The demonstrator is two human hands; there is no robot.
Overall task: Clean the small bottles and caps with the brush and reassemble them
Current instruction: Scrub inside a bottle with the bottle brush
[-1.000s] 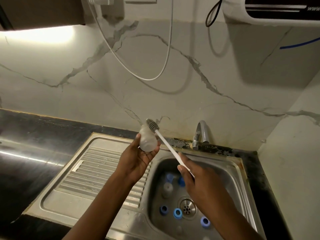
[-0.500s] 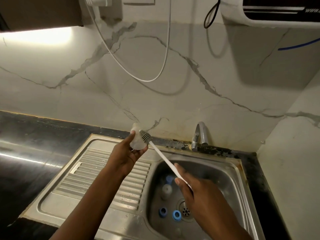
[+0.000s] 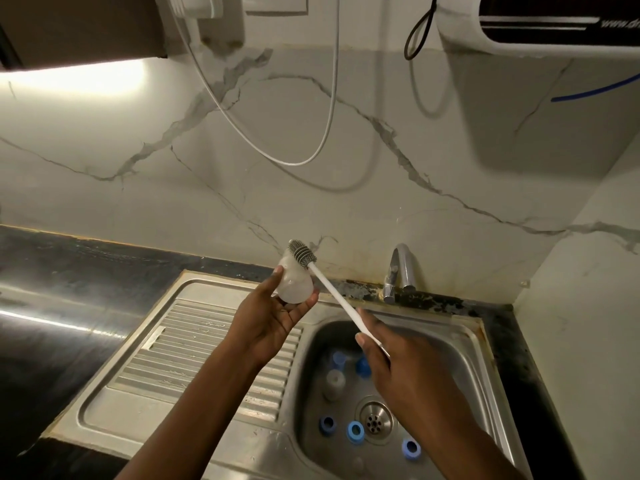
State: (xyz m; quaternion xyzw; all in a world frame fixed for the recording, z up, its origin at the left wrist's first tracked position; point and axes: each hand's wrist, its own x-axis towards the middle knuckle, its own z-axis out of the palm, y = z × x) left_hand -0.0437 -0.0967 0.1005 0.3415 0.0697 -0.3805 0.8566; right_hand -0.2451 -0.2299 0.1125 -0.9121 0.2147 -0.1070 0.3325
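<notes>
Above the steel sink (image 3: 221,344), the left hand (image 3: 273,317) grips a small translucent white bottle (image 3: 294,282); the right hand (image 3: 398,368) (at four o'clock) clasps the white-handled grey brush (image 3: 332,289), whose head touches the bottle.

My right hand (image 3: 412,368) covers the brush (image 3: 332,289) handle's lower end and part of a blue cap (image 3: 362,366) in the sink (image 3: 460,344). I can't tell whether the bristles are inside the bottle (image 3: 294,285) or just against its mouth. Both forearms run off the bottom edge. The appliance (image 3: 554,26) at top right is cut off.
</notes>
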